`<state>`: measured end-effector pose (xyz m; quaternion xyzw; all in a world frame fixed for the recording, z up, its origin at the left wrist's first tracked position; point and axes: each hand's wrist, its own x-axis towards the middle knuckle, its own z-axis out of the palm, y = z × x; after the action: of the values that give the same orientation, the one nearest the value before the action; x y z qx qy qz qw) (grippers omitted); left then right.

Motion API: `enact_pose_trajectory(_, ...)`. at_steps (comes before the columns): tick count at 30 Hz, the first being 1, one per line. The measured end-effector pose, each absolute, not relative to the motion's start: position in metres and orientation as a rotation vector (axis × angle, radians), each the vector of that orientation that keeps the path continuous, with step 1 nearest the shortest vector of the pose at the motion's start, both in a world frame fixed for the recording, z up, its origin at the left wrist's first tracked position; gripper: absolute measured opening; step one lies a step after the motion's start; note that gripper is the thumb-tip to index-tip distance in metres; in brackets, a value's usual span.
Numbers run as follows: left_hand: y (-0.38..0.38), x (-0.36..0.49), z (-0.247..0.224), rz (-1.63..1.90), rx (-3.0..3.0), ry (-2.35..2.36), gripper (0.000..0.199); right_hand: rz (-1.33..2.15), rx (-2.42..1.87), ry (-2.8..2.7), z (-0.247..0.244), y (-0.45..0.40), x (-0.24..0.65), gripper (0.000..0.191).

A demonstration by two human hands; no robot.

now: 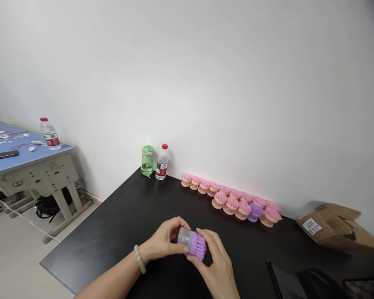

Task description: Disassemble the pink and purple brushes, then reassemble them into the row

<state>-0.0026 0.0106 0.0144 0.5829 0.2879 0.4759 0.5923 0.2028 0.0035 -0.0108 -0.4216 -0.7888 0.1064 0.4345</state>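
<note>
Above the black table, both my hands hold one purple silicone scrub brush lying on its side, bristles facing right. My left hand, with a beaded bracelet at the wrist, grips the clear base between thumb and fingers. Around the purple bristle head, my right hand has its thumb below and fingers above. Behind, along the wall, stand two rows of pink brushes with bristles up. One purple brush stands among those in the front row.
At the table's back corner are a green cup and a water bottle. An open cardboard box lies at the right, with dark objects in front. A blue desk with another bottle stands left.
</note>
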Motion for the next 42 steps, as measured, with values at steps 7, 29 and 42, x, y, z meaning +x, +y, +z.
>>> enact_pose_trajectory(7, 0.005, -0.001, 0.022, 1.118, 1.220, 0.596, 0.052, 0.334, -0.965, -1.902, -0.012, -0.001, 0.206, 0.055)
enact_pose_trajectory(29, 0.001, 0.008, 0.019, 1.206, 1.264, 0.564, 0.055, 0.912, -1.028, -1.522, -0.010, -0.004, 0.198, 0.040)
enact_pose_trajectory(42, 0.000, 0.003, 0.028, 1.204, 1.232, 0.644, 0.046, 1.052, -0.981, -1.241, -0.008, -0.010, 0.189, 0.046)
